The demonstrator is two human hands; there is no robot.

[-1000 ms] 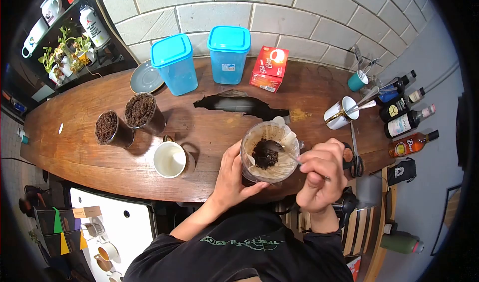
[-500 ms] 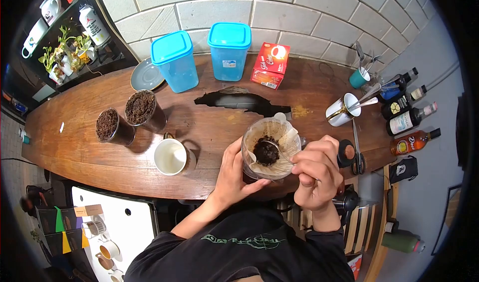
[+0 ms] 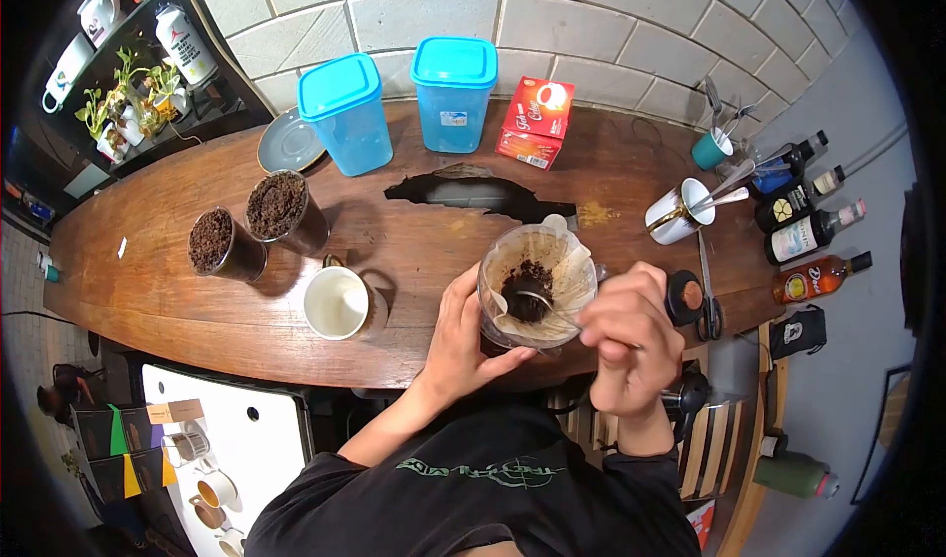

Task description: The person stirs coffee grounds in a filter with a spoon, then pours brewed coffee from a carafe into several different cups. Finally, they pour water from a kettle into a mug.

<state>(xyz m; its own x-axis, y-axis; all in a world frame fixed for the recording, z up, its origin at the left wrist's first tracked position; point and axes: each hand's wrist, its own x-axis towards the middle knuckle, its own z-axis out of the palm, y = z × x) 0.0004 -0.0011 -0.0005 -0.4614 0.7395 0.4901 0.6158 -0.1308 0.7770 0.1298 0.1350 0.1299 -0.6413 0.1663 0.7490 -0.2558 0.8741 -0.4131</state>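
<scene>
My left hand (image 3: 461, 345) is wrapped round the near left side of a clear coffee dripper (image 3: 487, 323), its thumb along the front. A paper filter (image 3: 574, 279) lines the dripper, with dark wet coffee grounds (image 3: 519, 289) at the bottom and smeared on its wall. In my closed right hand (image 3: 636, 338) is a metal spoon (image 3: 562, 316), its bowl down in the grounds and partly hidden. Whatever supports the dripper is mostly hidden beneath it. Left of my left hand stands a white mug (image 3: 336, 304).
Two glasses of dark grounds (image 3: 227, 243) stand at the left. Behind are two blue-lidded containers (image 3: 453, 99), a red tea box (image 3: 535, 124) and a jagged hole (image 3: 473, 195) in the tabletop. To the right are a spoon-filled mug (image 3: 676, 212), scissors (image 3: 709, 301) and several bottles (image 3: 823, 279).
My right hand has shifted slightly right, and the spoon has moved within the grounds. My left hand keeps its hold on the dripper. The view has tilted a little.
</scene>
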